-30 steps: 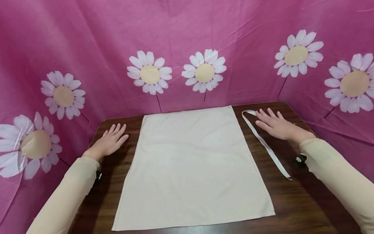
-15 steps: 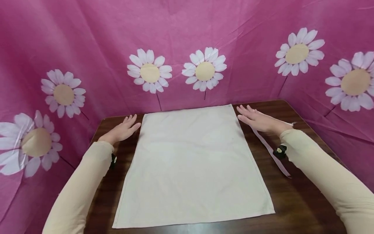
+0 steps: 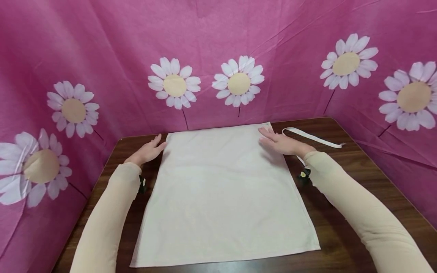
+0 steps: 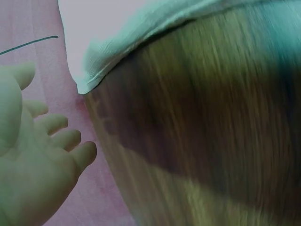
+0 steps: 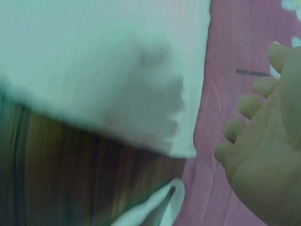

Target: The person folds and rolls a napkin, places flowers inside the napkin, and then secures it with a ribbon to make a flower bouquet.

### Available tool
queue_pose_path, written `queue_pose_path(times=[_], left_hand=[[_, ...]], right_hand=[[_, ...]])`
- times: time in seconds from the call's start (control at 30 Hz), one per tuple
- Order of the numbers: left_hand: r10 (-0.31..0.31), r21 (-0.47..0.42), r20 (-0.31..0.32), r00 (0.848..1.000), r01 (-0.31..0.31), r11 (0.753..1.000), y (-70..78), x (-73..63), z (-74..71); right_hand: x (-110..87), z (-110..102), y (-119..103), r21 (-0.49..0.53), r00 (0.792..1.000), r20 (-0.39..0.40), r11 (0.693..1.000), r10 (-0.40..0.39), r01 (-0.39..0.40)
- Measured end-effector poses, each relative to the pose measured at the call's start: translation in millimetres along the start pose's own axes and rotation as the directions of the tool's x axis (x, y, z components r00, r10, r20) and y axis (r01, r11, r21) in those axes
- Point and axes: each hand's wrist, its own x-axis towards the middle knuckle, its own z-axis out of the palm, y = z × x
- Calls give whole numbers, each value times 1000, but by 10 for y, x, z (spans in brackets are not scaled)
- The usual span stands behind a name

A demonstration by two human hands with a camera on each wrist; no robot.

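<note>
A cream cloth point(image 3: 225, 197) lies spread flat on the brown wooden table point(image 3: 341, 242), its far edge close to the table's back. My left hand point(image 3: 146, 152) hovers at the cloth's far left corner, fingers extended and holding nothing. Over the far right part of the cloth is my right hand point(image 3: 281, 143), also with extended fingers and nothing in it; its shadow falls on the fabric in the right wrist view. Beyond that hand a white ribbon point(image 3: 315, 138) lies looped on the table, partly hidden by the right hand and forearm.
A pink curtain point(image 3: 211, 30) printed with white daisies hangs behind and at both sides of the table. Dark bands with small flowers sit at the left wrist point(image 3: 141, 184) and right wrist point(image 3: 304, 174).
Both hands have moved inward: the left toward the cloth's far left corner, the right from above the ribbon to over the cloth. Cloth and ribbon have stayed in place.
</note>
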Motion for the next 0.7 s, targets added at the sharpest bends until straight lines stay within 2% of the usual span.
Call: queue_pose_path(times=[0.23,0.33,0.47,0.57,0.7], left_hand=[[-40,-63,-91,995,34,997,-9,108,108],[-52,-88,-107,993,42,995,-3,144,151],[-44,-100,-110,993,33,994,10,183,213],[-29,-95,-79,996,22,995,17,199,280],[-10,1,13,1000,10,1000,39,195,393]], right_hand=[[218,251,-250,35,999,12,998,-51,50],[284,342,-340,49,997,27,996,-78,76],[339,448,-404,98,996,46,993,-72,67],[365,518,-400,115,997,65,992,-53,45],[389,585,-361,60,993,103,997,-57,51]])
